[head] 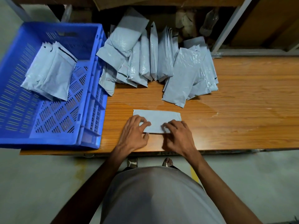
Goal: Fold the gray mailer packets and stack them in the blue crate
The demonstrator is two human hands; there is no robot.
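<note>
On the wooden table [242,94], which stands on a pale floor [40,183] beneath dark shelving, one gray mailer packet [157,118] lies flat near the front edge. My left hand [133,135] and right hand [178,138] both rest on its near edge, fingers bent and pressing down; whether they pinch it I cannot tell. One blue crate [87,88] sits at the table's left, holding a small stack of folded packets [50,73]. Behind, a heap of packets [155,59] leans together, too overlapped to count.

The person wears a plain gray shirt [155,196], with both forearms bare below it.
</note>
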